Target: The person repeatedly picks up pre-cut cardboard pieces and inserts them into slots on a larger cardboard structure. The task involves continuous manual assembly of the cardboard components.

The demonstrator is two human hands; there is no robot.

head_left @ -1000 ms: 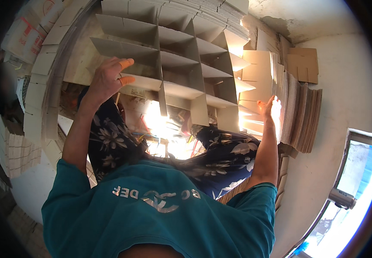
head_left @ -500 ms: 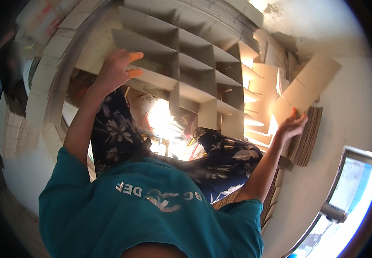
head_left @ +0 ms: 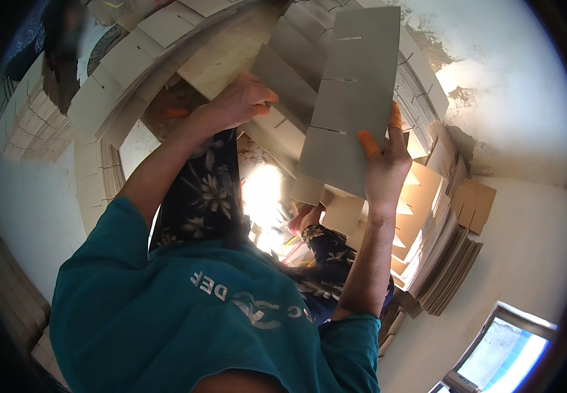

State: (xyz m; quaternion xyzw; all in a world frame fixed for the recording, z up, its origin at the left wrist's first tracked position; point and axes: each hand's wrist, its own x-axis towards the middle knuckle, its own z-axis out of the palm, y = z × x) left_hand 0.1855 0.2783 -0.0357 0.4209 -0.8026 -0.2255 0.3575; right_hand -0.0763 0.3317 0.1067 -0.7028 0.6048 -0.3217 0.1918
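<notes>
My right hand [head_left: 388, 164] grips a long slotted cardboard strip [head_left: 355, 72] by its right edge, orange covers showing on the thumb and a finger. The strip stands tilted over a cardboard divider grid [head_left: 288, 69] and hides much of it. To the left of the strip, my left hand [head_left: 247, 101] is closed beside the grid's panels. Its fingers, also covered in orange, are curled together, and whatever they may hold is hidden.
Stacks of slotted cardboard [head_left: 450, 268] lie at the right by the wall. More piled cardboard [head_left: 38, 121] is at the left. Bright light [head_left: 262, 196] glares from below between my legs. A window [head_left: 503, 350] is at the lower right.
My right hand has brought the cardboard strip from the right side in over the divider grid. My left hand has moved right, and its fingers have closed. The view has turned somewhat.
</notes>
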